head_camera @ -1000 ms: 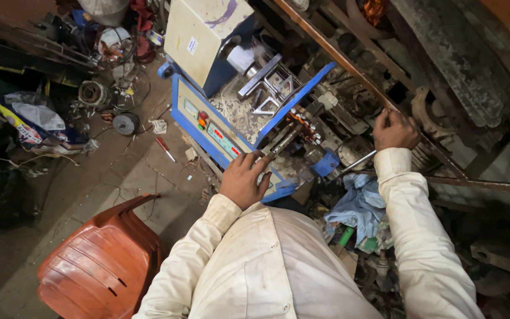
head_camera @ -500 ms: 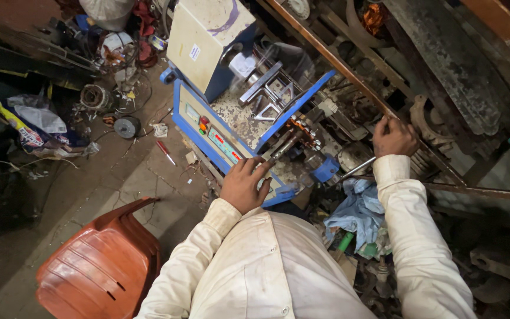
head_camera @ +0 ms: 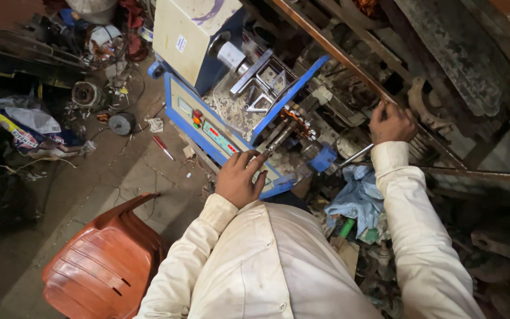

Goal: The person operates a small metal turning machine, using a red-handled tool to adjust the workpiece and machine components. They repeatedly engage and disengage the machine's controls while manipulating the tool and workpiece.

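Note:
A blue and cream winding machine (head_camera: pixel 207 88) stands on the floor in front of me, with a control panel (head_camera: pixel 213 133) of small buttons on its front. My left hand (head_camera: pixel 240 177) rests on the machine's front edge, fingers spread, fingertips next to a metal shaft (head_camera: pixel 281 137) with a copper-wound rotor. My right hand (head_camera: pixel 389 121) reaches to the right and is closed over a part in the cluttered metal shelf (head_camera: pixel 349 65); what it grips is hidden. Both sleeves are cream-white.
An orange plastic chair (head_camera: pixel 104 263) stands at the lower left. Motor parts, wire coils and a red screwdriver (head_camera: pixel 163 147) litter the floor on the left. A blue rag (head_camera: pixel 352 198) lies under my right arm. Rusty parts fill the shelf on the right.
The view has shifted slightly. My left hand has spread its fingers toward the shaft; my right hand stays at the shelf.

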